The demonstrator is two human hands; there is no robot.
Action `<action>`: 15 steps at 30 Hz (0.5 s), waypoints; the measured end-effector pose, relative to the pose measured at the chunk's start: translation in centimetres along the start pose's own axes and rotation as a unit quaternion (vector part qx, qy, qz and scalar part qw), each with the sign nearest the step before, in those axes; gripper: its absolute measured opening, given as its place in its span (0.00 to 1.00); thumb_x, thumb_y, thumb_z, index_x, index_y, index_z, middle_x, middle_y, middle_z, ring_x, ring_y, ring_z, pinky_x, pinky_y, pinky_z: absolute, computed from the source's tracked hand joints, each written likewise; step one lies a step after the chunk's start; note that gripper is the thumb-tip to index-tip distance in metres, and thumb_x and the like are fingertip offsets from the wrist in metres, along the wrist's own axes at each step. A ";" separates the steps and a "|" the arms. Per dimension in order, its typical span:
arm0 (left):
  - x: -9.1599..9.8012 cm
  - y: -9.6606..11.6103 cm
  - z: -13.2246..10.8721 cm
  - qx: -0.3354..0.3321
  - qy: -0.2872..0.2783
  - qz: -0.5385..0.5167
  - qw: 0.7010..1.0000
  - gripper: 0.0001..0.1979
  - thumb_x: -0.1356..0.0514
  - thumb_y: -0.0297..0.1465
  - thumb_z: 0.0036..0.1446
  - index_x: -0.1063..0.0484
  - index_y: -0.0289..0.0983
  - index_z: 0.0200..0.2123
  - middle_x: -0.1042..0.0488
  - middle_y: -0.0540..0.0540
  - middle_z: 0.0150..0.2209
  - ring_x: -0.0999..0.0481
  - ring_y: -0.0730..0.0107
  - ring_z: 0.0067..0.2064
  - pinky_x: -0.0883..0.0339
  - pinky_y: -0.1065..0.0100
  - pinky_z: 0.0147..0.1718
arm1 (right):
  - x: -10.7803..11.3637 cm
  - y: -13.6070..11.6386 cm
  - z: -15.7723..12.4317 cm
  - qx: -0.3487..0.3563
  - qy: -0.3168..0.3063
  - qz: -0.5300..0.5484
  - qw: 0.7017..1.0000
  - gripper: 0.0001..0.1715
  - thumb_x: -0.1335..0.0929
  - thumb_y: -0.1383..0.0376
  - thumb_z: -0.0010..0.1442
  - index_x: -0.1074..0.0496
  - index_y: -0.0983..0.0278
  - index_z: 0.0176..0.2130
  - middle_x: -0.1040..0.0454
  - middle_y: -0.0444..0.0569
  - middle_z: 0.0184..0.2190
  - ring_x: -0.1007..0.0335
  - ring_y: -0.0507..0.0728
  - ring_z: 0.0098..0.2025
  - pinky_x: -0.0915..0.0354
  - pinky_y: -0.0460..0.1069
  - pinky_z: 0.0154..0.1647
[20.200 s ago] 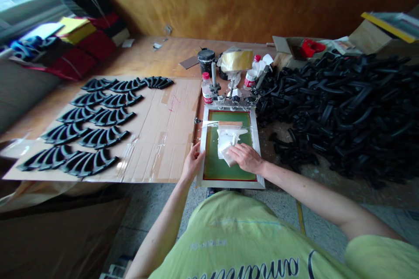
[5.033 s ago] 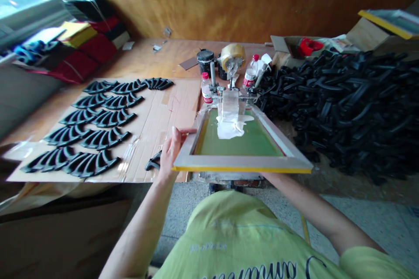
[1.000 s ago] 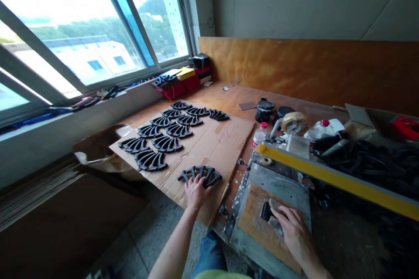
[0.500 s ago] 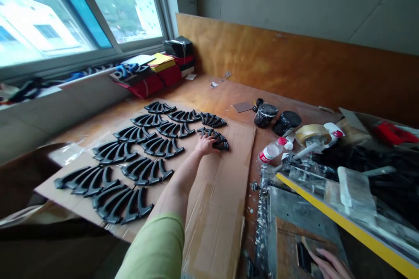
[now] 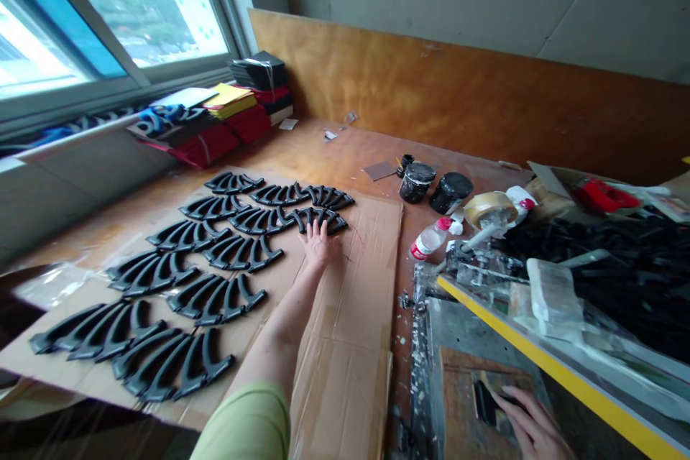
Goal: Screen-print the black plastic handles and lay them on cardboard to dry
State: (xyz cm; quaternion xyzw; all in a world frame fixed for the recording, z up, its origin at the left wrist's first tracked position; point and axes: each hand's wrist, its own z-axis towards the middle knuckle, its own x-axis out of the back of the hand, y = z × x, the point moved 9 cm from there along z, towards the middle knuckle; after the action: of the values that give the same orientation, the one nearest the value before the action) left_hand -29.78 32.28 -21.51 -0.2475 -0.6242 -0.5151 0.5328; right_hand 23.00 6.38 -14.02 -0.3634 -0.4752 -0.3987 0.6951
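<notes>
My left hand [image 5: 319, 246] reaches over the cardboard sheet [image 5: 350, 302], fingers spread. Its fingertips touch the near edge of a fan-shaped black part [image 5: 322, 218] with curved ribs. Several more black ribbed parts [image 5: 218, 298] lie in overlapping rows to its left. At the lower right, my right hand [image 5: 531, 420] has its fingers stretched out and slightly apart. They are beside a small black piece [image 5: 486, 402] on a wooden board [image 5: 458, 381]; whether they touch it is hard to see.
Two dark jars [image 5: 417, 182] and a red-capped bottle [image 5: 430, 239] stand right of the cardboard. A yellow-edged frame [image 5: 539, 352] angles across the right, near a heap of black pieces [image 5: 609, 259]. Red and yellow stacks [image 5: 231, 100] sit below the window.
The black part under my left hand now lies flat in the row, farther left. My left fingers have opened off it. The camera view has shifted; my right hand stays by the small black piece.
</notes>
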 end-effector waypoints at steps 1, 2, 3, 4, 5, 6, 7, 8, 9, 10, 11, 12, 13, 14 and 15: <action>0.0 0.9 -1.3 0.005 0.001 -0.019 1.000 0.32 0.44 0.42 0.62 0.40 0.38 0.67 0.46 0.35 0.70 0.52 0.44 0.71 0.58 0.36 0.64 | 0.3 -0.4 0.4 -0.005 0.000 0.004 1.000 0.21 0.39 0.61 0.63 0.19 0.47 0.45 0.20 0.45 0.42 0.23 0.59 0.42 0.24 0.52 0.43; 0.1 1.9 -2.6 0.007 -0.001 -0.043 0.999 0.30 0.44 0.42 0.63 0.39 0.37 0.66 0.46 0.35 0.70 0.51 0.45 0.71 0.56 0.38 0.65 | 0.5 -0.9 0.7 -0.004 -0.003 0.009 1.000 0.22 0.40 0.61 0.64 0.20 0.47 0.46 0.21 0.46 0.42 0.23 0.60 0.43 0.25 0.53 0.45; 0.3 3.2 -4.1 0.005 -0.004 -0.070 0.998 0.28 0.44 0.41 0.63 0.36 0.37 0.64 0.44 0.35 0.69 0.49 0.47 0.71 0.53 0.42 0.65 | 0.7 -1.4 1.1 0.002 -0.008 0.015 1.000 0.23 0.40 0.61 0.64 0.21 0.47 0.48 0.21 0.46 0.42 0.23 0.60 0.44 0.25 0.55 0.46; 0.7 4.5 -5.6 0.004 -0.007 -0.102 0.995 0.26 0.44 0.40 0.63 0.33 0.36 0.61 0.41 0.35 0.68 0.45 0.48 0.70 0.50 0.45 0.65 | 0.9 -1.9 1.3 0.009 -0.015 0.021 1.000 0.23 0.41 0.62 0.65 0.21 0.47 0.50 0.21 0.47 0.43 0.24 0.61 0.45 0.26 0.56 0.47; 1.2 6.0 -7.1 0.000 -0.008 -0.140 0.990 0.24 0.43 0.39 0.63 0.31 0.36 0.59 0.39 0.35 0.67 0.42 0.50 0.68 0.47 0.49 0.64 | 0.9 -2.2 1.5 0.015 -0.024 0.026 0.999 0.23 0.40 0.62 0.66 0.23 0.47 0.52 0.21 0.47 0.46 0.25 0.62 0.47 0.27 0.56 0.49; 2.0 7.6 -8.7 -0.007 -0.010 -0.183 0.983 0.22 0.43 0.39 0.63 0.29 0.36 0.57 0.36 0.35 0.65 0.38 0.51 0.66 0.44 0.51 0.63 | 0.8 -2.5 1.5 0.020 -0.036 0.030 0.999 0.23 0.40 0.62 0.66 0.24 0.47 0.54 0.22 0.47 0.50 0.26 0.62 0.51 0.28 0.56 0.51; 3.0 9.3 -10.2 -0.015 -0.012 -0.234 0.972 0.21 0.43 0.40 0.63 0.27 0.36 0.55 0.32 0.35 0.63 0.34 0.52 0.63 0.41 0.53 0.61 | 0.5 -2.7 1.5 0.030 -0.050 0.033 0.998 0.24 0.40 0.63 0.67 0.27 0.48 0.57 0.25 0.47 0.54 0.29 0.61 0.55 0.30 0.57 0.55; 4.1 11.0 -11.8 -0.024 -0.014 -0.289 0.957 0.21 0.43 0.41 0.63 0.26 0.35 0.53 0.29 0.35 0.59 0.30 0.54 0.60 0.38 0.55 0.58 | 0.1 -3.1 1.3 0.048 -0.067 0.036 0.996 0.24 0.39 0.63 0.67 0.30 0.50 0.60 0.28 0.47 0.58 0.32 0.61 0.59 0.34 0.58 0.59; 5.5 12.8 -13.3 -0.033 -0.017 -0.347 0.937 0.22 0.44 0.43 0.63 0.26 0.35 0.52 0.25 0.36 0.55 0.27 0.56 0.56 0.34 0.57 0.55 | -0.5 -3.7 1.0 0.082 -0.089 0.040 0.992 0.26 0.38 0.62 0.67 0.33 0.53 0.63 0.31 0.48 0.62 0.37 0.61 0.63 0.38 0.60 0.63; 7.0 14.6 -14.9 -0.043 -0.023 -0.403 0.914 0.23 0.44 0.46 0.62 0.26 0.35 0.51 0.22 0.38 0.49 0.24 0.59 0.51 0.31 0.60 0.51 | -1.0 -4.3 0.5 0.121 -0.110 0.046 0.986 0.28 0.37 0.62 0.67 0.36 0.55 0.65 0.34 0.49 0.64 0.41 0.61 0.66 0.42 0.62 0.66; 8.6 16.5 -16.4 -0.051 -0.030 -0.454 0.889 0.25 0.44 0.48 0.62 0.26 0.34 0.50 0.21 0.40 0.43 0.22 0.63 0.45 0.29 0.63 0.46 | -1.5 -4.8 0.1 0.159 -0.127 0.055 0.977 0.30 0.36 0.60 0.67 0.39 0.58 0.66 0.36 0.51 0.65 0.45 0.61 0.69 0.46 0.64 0.67; 10.3 18.3 -18.0 -0.058 -0.035 -0.496 0.866 0.26 0.45 0.50 0.62 0.25 0.34 0.47 0.21 0.43 0.35 0.22 0.67 0.38 0.29 0.67 0.39 | -1.7 -5.2 -0.4 0.192 -0.139 0.065 0.969 0.32 0.35 0.59 0.67 0.41 0.60 0.67 0.38 0.52 0.66 0.48 0.61 0.70 0.48 0.66 0.68; 12.1 20.0 -19.5 -0.067 -0.040 -0.528 0.846 0.26 0.45 0.52 0.61 0.25 0.34 0.44 0.24 0.47 0.29 0.25 0.71 0.31 0.30 0.70 0.33 | -1.8 -5.4 -0.7 0.214 -0.143 0.076 0.963 0.33 0.35 0.58 0.67 0.41 0.61 0.67 0.38 0.53 0.66 0.49 0.61 0.70 0.50 0.67 0.68; 13.6 21.8 -21.0 -0.078 -0.047 -0.550 0.830 0.26 0.45 0.53 0.61 0.25 0.34 0.40 0.28 0.49 0.24 0.28 0.74 0.26 0.32 0.73 0.28 | -1.6 -5.3 -0.9 0.226 -0.142 0.086 0.960 0.32 0.34 0.57 0.66 0.40 0.62 0.66 0.37 0.54 0.66 0.48 0.61 0.70 0.50 0.67 0.69; 15.0 23.4 -22.4 -0.087 -0.056 -0.565 0.819 0.27 0.46 0.54 0.61 0.26 0.35 0.35 0.31 0.51 0.20 0.32 0.76 0.22 0.35 0.74 0.25 | -1.3 -5.0 -1.0 0.231 -0.138 0.095 0.958 0.31 0.34 0.57 0.66 0.38 0.62 0.65 0.36 0.55 0.65 0.47 0.62 0.69 0.51 0.67 0.68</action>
State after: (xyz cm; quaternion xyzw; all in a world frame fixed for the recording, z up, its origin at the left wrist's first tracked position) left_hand -5.14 16.51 -1.00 0.0746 -0.6360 -0.7629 0.0890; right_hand 18.57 3.71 -14.87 -0.2878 -0.6090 -0.1561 0.7224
